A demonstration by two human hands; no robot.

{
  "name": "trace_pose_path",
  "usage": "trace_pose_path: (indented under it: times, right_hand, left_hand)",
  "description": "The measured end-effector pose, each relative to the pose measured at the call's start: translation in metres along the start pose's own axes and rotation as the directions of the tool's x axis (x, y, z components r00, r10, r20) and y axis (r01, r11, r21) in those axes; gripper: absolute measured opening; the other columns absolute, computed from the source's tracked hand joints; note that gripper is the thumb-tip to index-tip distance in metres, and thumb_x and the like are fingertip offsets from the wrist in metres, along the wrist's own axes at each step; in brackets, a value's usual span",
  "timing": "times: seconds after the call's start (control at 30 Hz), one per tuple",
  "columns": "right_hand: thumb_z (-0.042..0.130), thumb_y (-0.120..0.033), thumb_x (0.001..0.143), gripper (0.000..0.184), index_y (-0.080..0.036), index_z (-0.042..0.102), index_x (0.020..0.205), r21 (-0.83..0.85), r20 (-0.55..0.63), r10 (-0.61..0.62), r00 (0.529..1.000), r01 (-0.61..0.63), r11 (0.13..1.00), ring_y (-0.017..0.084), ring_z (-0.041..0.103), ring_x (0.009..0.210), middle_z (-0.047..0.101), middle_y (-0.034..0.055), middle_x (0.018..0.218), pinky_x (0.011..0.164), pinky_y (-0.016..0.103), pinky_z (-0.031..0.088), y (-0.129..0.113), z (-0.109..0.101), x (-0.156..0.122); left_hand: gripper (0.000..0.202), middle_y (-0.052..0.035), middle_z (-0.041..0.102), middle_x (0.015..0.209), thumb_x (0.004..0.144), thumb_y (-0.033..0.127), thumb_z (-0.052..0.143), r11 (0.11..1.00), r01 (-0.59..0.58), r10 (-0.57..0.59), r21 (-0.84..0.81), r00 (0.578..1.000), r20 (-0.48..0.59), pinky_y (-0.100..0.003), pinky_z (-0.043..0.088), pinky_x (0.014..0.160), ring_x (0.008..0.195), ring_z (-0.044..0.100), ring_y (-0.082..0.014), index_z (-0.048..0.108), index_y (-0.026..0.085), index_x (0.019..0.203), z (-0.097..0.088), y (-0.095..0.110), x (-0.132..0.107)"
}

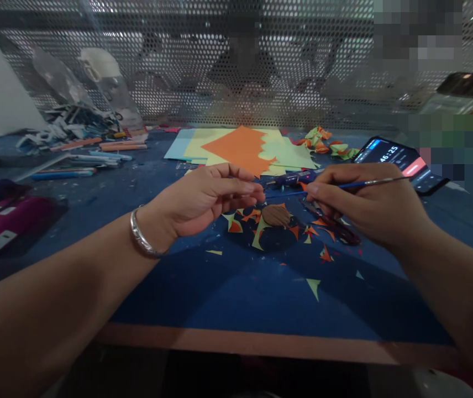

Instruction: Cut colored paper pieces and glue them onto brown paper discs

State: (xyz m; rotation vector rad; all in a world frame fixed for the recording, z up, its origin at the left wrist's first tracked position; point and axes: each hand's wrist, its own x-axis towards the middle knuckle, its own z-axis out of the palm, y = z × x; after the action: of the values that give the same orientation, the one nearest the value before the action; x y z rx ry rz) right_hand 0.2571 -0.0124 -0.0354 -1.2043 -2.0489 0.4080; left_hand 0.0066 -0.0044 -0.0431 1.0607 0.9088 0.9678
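Note:
My left hand [207, 199], with a silver bangle on the wrist, is pinched closed at the fingertips on something too small to make out, right at the tip of a thin blue-handled tool. My right hand [361, 207] grips that blue-handled tool [369, 182], which looks like a fine brush or quilling stick, holding it level and pointing left. Below both hands, small orange and yellow-green paper scraps [261, 224] and a brown oval paper piece [276, 214] lie on the blue table [236, 298]. Dark scissors [336, 226] lie partly under my right hand.
Orange, yellow and light blue paper sheets [240, 148] lie behind the hands. A phone showing a timer [398, 157] is at the right. Pens and markers [91, 157] and a pile of clutter sit at the back left, a purple case [4, 221] at the far left. A perforated metal screen stands behind.

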Motion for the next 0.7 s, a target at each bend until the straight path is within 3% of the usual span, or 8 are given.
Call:
trace_pose_path:
  times: [0.13, 0.23, 0.3, 0.57, 0.7]
  right_hand:
    - [0.065, -0.027, 0.088, 0.024, -0.02, 0.063, 0.065, -0.104, 0.036, -0.102, 0.994, 0.105, 0.989, 0.012, 0.051, 0.055, 0.06, -0.0019, 0.058, 0.057, 0.029, 0.039, 0.002, 0.001, 0.002]
    - [0.065, -0.028, 0.089, 0.023, -0.022, 0.062, 0.066, -0.12, 0.061, -0.1, 0.993, 0.107, 0.987, 0.014, 0.052, 0.056, 0.061, -0.0012, 0.06, 0.059, 0.03, 0.04, 0.002, 0.002, 0.001]
    - [0.065, -0.029, 0.089, 0.023, -0.022, 0.062, 0.067, -0.118, 0.068, -0.091, 0.994, 0.098, 0.988, 0.015, 0.052, 0.056, 0.062, -0.0004, 0.062, 0.058, 0.031, 0.04, 0.001, 0.002, 0.0]
    - [0.064, -0.031, 0.087, 0.024, -0.021, 0.061, 0.066, -0.115, 0.093, -0.088, 0.992, 0.099, 0.988, 0.016, 0.052, 0.061, 0.061, 0.0015, 0.065, 0.058, 0.031, 0.037, 0.002, 0.004, 0.0]
    - [0.062, -0.028, 0.087, 0.023, -0.022, 0.059, 0.065, -0.101, 0.128, -0.099, 0.987, 0.112, 0.989, 0.016, 0.049, 0.061, 0.057, 0.0007, 0.064, 0.059, 0.032, 0.037, 0.002, 0.004, -0.001]
  left_hand:
    - [0.014, -0.0025, 0.072, 0.084, 0.078, 0.004, 0.073, 0.949, -0.15, 0.17, 0.278, 0.984, -0.048, -0.024, 0.055, 0.076, 0.078, 0.07, -0.0123, 0.064, 0.013, 0.085, -0.001, -0.002, 0.0]
    - [0.013, -0.0034, 0.071, 0.086, 0.078, 0.013, 0.075, 0.754, -0.297, 0.365, 0.586, 0.931, 0.003, -0.027, 0.053, 0.076, 0.08, 0.067, -0.0141, 0.066, 0.015, 0.088, -0.005, -0.003, 0.001]
    - [0.01, -0.0041, 0.072, 0.088, 0.082, 0.019, 0.072, 0.608, -0.336, 0.426, 0.719, 0.903, 0.062, -0.028, 0.051, 0.075, 0.081, 0.066, -0.0155, 0.068, 0.017, 0.091, -0.007, -0.004, 0.001]
    - [0.014, -0.006, 0.073, 0.089, 0.082, 0.029, 0.067, 0.157, -0.347, 0.287, 0.925, 0.912, 0.293, -0.033, 0.042, 0.071, 0.084, 0.062, -0.0226, 0.074, 0.02, 0.089, 0.001, -0.013, 0.004]
    - [0.017, -0.0075, 0.069, 0.086, 0.081, 0.034, 0.066, 0.057, -0.32, 0.261, 0.946, 0.919, 0.295, -0.034, 0.037, 0.068, 0.085, 0.058, -0.0259, 0.073, 0.02, 0.085, 0.005, -0.016, 0.006]
